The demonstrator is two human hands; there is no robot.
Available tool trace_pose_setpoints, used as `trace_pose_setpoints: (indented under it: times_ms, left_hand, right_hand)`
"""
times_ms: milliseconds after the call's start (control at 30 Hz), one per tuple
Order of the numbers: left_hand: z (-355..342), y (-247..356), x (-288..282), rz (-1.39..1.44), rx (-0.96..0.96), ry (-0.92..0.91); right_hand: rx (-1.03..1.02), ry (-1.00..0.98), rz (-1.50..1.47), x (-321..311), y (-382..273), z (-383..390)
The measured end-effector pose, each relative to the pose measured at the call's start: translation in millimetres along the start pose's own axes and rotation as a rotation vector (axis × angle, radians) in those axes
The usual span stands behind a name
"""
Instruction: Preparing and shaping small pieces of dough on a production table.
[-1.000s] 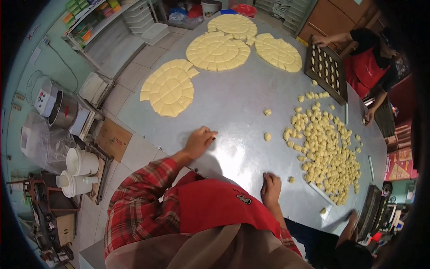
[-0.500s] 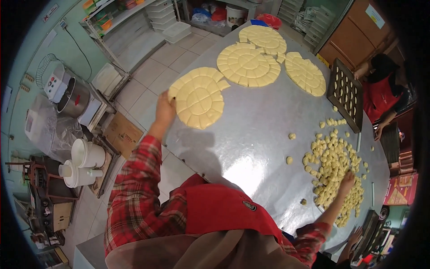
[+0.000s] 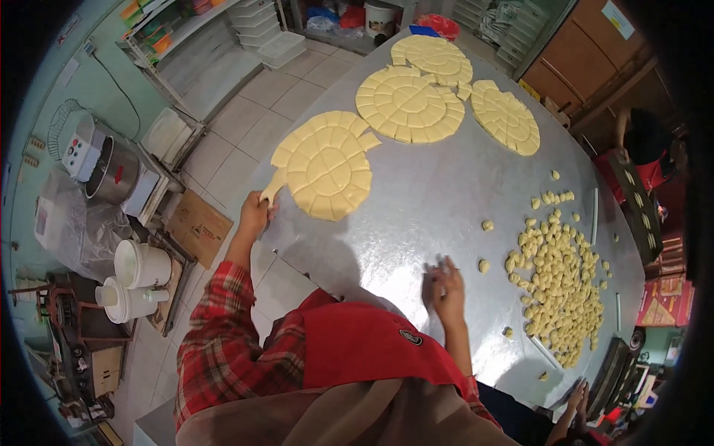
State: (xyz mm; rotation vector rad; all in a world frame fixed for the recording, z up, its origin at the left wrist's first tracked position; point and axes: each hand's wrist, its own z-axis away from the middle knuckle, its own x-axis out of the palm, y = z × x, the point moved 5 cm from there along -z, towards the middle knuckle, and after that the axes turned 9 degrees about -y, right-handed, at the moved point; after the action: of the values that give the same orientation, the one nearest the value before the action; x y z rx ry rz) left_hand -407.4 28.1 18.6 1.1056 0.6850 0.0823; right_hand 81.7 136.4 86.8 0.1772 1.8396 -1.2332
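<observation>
At the table's left edge, my left hand [image 3: 255, 213] pinches a piece of dough [image 3: 274, 186] that stretches out from the rim of the nearest flat dough round [image 3: 329, 167]. That round is scored into rings and small segments. My right hand [image 3: 446, 288] hovers low over the middle of the table with its fingers apart and nothing in it. To its right lie two loose dough balls [image 3: 484, 265] and a large heap of small dough balls [image 3: 561, 290]. Farther off rest more scored dough rounds [image 3: 410, 104], some touching one another.
The metal table [image 3: 401, 215] spreads before me. Beyond its right side a person [image 3: 645, 149] holds a dark baking tray [image 3: 632, 201]. Another person's hands [image 3: 576, 401] are at the lower right edge. Left stand a mixer [image 3: 108, 160] and white buckets [image 3: 137, 266].
My left hand has drawn a dough piece outward from the round, toward me. My right hand has left the heap and moved left. The person at right has lifted the tray off the table.
</observation>
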Motion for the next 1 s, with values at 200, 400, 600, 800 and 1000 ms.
trace_pose_setpoints:
  times_ms: [200,400,600,800,1000]
  left_hand:
    - [107.1,39.9,96.0,0.636,-0.236,-0.669]
    - [178.4,106.0,200.2,0.433,-0.187,-1.083]
    - [202.0,154.1,260.5,0.242,-0.036,-1.188]
    - [231.4,182.1,317.9,0.040,0.178,-1.419]
    - [258.6,201.2,370.4,0.232,0.078,-1.355]
  right_hand:
    - [-0.032,-0.178,-0.207,37.8,-26.1,12.5]
    - [0.373,-0.396,-1.352,78.3,-28.6,8.4]
    - [0.133,-0.419,-0.614,2.5,-30.2,29.0]
    - [-0.095,-0.299,-0.065,-71.1,-41.2,82.5]
    - [0.008,-0.207,0.100,-98.6,-14.3,133.3]
